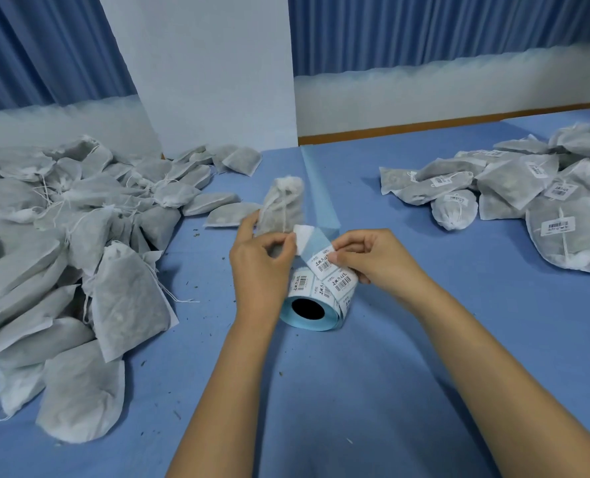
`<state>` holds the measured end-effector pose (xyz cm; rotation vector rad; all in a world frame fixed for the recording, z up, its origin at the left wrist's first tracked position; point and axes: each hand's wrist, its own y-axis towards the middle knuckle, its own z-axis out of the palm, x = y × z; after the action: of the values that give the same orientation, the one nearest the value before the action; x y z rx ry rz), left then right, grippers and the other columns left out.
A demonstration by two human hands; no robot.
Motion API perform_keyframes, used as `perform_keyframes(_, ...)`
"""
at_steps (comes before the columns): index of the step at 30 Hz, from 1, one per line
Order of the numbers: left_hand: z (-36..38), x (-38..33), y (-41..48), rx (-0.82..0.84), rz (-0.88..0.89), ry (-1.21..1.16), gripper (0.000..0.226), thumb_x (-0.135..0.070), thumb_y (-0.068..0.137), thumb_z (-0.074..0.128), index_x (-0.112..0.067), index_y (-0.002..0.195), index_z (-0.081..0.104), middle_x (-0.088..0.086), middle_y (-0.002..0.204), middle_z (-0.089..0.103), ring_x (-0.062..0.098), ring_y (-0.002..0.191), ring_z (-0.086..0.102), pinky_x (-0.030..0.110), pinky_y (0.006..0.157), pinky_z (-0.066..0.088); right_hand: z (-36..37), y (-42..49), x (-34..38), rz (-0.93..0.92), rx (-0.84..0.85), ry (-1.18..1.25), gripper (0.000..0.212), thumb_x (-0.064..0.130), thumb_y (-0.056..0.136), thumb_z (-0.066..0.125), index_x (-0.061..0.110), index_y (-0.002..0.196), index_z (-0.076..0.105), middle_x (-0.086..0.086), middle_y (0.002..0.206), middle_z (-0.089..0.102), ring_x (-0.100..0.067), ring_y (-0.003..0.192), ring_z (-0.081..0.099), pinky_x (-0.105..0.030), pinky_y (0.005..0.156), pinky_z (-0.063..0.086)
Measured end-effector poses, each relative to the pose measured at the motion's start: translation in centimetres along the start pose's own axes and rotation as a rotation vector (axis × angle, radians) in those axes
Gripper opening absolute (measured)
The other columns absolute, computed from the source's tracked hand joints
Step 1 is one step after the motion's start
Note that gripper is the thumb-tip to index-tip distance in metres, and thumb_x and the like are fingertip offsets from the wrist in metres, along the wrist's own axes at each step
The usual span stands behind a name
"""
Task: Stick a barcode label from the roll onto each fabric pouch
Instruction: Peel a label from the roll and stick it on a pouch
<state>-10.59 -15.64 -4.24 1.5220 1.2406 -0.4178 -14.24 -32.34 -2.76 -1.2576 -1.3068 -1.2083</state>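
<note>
On the left, a big loose heap of unlabelled pouches (62, 257) lies on the blue table (390, 374), drawstrings trailing between them. A few more lie flat towards the middle.

Near the centre, a single pouch (282, 205) stands upright with its gathered neck on top, directly behind the left hand (262, 260). One finger of that hand rests against the pouch's side, but it cannot be told whether the hand actually grips it. The left thumb and forefinger pinch the free end of the backing strip (312, 241), which rises from the label roll (324, 301). The roll lies on its side on the table just below both hands, its dark core facing the camera.

The right hand (373, 257) is close to the left, with the strip stretched between them. Its thumb and forefinger pinch the edge of a barcode label (323, 263) that sits on the strip.

On the far right, well apart from the hands, a pile of labelled pouches (528, 201) lies with white barcode stickers showing.
</note>
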Motion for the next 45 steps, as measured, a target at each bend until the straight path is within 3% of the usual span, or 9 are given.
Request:
perform_keyframes(2,-0.6,0.4,0.4,-0.111,-0.074,-0.068,0.013,-0.011,0.089,0.066,-0.006,0.082,0.076,0.018,0.127,0.06,-0.032,0.107,0.033,-0.005,0.084,0.026,-0.7,-0.1,-0.1,0.022,0.093,-0.067,0.006,0.009,0.085,0.068,0.011,0.08,0.067,0.002,0.065,0.066,-0.006,0.049,0.049,-0.015,0.042,0.034)
perform_keyframes(6,-1.3,0.8,0.6,-0.232,-0.152,-0.174,0.02,-0.015,0.092,0.063,-0.001,0.088,0.075,0.02,0.13,0.059,-0.039,0.108,0.025,-0.008,0.086,0.024,-1.2,-0.4,-0.3,0.104,0.36,-0.23,0.019,0.017,0.078,0.076,0.023,0.093,0.067,0.008,0.089,0.072,-0.004,0.074,0.063,-0.019,0.055,0.045)
perform_keyframes(15,-0.6,-1.1,-0.3,-0.298,-0.1,-0.268,0.013,-0.012,0.09,0.067,-0.004,0.089,0.076,0.008,0.139,0.051,-0.038,0.103,0.034,-0.005,0.085,0.032,2.5,-0.1,-1.7,0.048,0.204,0.065,0.028,0.0,0.079,0.073,0.011,0.105,0.067,0.003,0.09,0.074,-0.004,0.071,0.067,-0.014,0.056,0.048)
perform_keyframes(22,-0.6,-3.0,-1.6,-0.352,0.049,-0.337,0.01,-0.012,0.088,0.068,-0.018,0.082,0.073,-0.024,0.127,0.043,-0.023,0.118,0.04,0.032,0.1,0.046,3.1,-0.2,-2.0,0.162,0.143,0.228,0.025,-0.008,0.084,0.064,-0.01,0.108,0.06,-0.013,0.092,0.071,-0.022,0.076,0.069,-0.025,0.073,0.059)
perform_keyframes(25,-0.7,-3.3,-1.9,-0.419,0.106,-0.379,0.014,-0.015,0.087,0.068,-0.027,0.08,0.068,-0.004,0.134,0.05,-0.021,0.123,0.039,0.035,0.098,0.047,3.0,-0.2,-1.8,0.171,0.081,0.206,0.019,-0.009,0.084,0.063,-0.009,0.103,0.059,-0.017,0.09,0.068,-0.019,0.062,0.069,-0.025,0.065,0.059)
perform_keyframes(29,0.2,-3.6,-1.8,-0.141,-0.07,-0.451,0.022,-0.012,0.086,0.07,-0.029,0.074,0.071,0.022,0.131,0.056,-0.012,0.121,0.048,0.014,0.091,0.044,3.7,-0.2,-2.0,0.097,-0.074,0.141,0.039,-0.009,0.078,0.071,-0.006,0.111,0.051,-0.018,0.096,0.062,-0.023,0.067,0.068,-0.037,0.066,0.06)
perform_keyframes(33,1.3,-2.8,-1.6,0.025,-0.152,-0.335,0.016,-0.013,0.087,0.07,-0.023,0.075,0.074,0.009,0.131,0.06,-0.033,0.109,0.037,-0.003,0.082,0.032,2.7,0.1,-1.6,0.058,-0.216,0.097,0.024,-0.002,0.083,0.067,-0.002,0.105,0.058,-0.014,0.098,0.064,-0.019,0.073,0.066,-0.029,0.066,0.058)
perform_keyframes(37,1.2,-1.6,-1.3,0.02,-0.142,-0.264,0.011,-0.015,0.087,0.07,-0.016,0.079,0.077,0.01,0.13,0.062,-0.036,0.11,0.03,-0.005,0.081,0.028,0.3,0.1,-0.3,-0.096,-0.357,-0.006,0.012,0.012,0.092,0.058,0.01,0.082,0.065,0.005,0.068,0.057,-0.006,0.052,0.048,-0.019,0.05,0.041)
perform_keyframes(45,1.1,-1.9,-1.8,0.071,0.002,-0.236,0.012,-0.008,0.085,0.071,-0.017,0.082,0.078,-0.003,0.124,0.057,-0.031,0.11,0.036,0.02,0.096,0.043,0.7,-0.3,0.1,-0.304,-0.233,-0.034,0.017,0.007,0.085,0.069,0.017,0.097,0.062,0.014,0.051,0.046,-0.004,0.051,0.038,-0.011,0.056,0.034)
